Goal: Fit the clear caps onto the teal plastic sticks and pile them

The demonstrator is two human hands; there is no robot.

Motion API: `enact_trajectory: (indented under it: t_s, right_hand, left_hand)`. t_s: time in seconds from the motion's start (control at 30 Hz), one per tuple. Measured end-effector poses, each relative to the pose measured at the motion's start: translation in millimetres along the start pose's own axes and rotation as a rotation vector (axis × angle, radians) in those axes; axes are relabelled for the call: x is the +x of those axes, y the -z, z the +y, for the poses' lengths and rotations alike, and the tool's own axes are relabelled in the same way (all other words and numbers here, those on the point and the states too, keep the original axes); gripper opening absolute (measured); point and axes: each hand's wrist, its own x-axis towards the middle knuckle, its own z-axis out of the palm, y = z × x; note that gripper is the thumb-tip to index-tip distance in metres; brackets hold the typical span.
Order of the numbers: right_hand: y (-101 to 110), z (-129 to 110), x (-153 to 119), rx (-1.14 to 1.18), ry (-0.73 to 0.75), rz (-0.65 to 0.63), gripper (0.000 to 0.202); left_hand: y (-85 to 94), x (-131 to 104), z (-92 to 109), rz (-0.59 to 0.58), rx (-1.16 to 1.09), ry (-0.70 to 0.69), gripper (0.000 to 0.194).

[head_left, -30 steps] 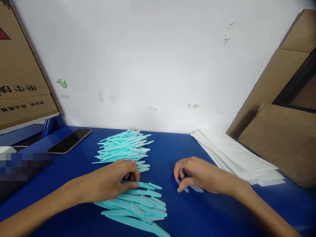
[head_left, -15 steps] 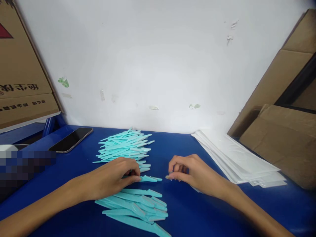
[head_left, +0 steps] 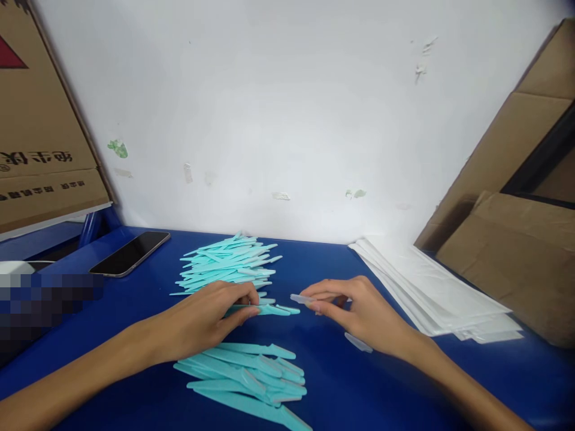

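Between thumb and fingers, my left hand (head_left: 227, 311) pinches at least one turquoise eyebrow razor (head_left: 272, 309), its blade end pointing right. My right hand (head_left: 344, 305) grips a small clear blade cap (head_left: 302, 298) at the fingertips, just right of the razor tip and apart from it. Another clear cap (head_left: 358, 342) lies on the table below my right palm. Behind my left hand is a pile of razors with pale caps on their ends (head_left: 229, 260). A second pile of razors (head_left: 251, 374) lies nearer to me, partly hidden by my left wrist.
A phone (head_left: 130, 254) rests on the blue table (head_left: 341, 395) at the left. White plastic bags (head_left: 431, 290) are stacked at the right, beside cardboard (head_left: 512, 257). A printed carton (head_left: 40, 120) stands at far left, and a white wall (head_left: 278, 120) closes off the back.
My right hand has turned and now shows a clear cap at its fingertips. The left hand has raised its razor slightly. A loose cap on the table has come into clearer view.
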Motion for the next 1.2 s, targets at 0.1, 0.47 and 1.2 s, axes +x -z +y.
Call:
enact_trajectory:
  t_s: [0.1,0.47,1.2]
  right_hand:
    - [1.7,-0.4,0.8,-0.010,0.023,0.017,0.024]
    - [-2.7,3.0,-0.6,-0.006,0.001,-0.035,0.024]
    - [-22.6,-2.4,-3.3,0.207,0.011,0.065,0.024]
  left_hand:
    - [-3.5,0.3,-5.7,0.056,0.044,-0.019,0.032]
    - [-3.9,2.3,-6.3,0.142,-0.001,-0.058,0.034]
    - [-15.8,1.4,8.3,0.221,-0.147,-0.077,0.032]
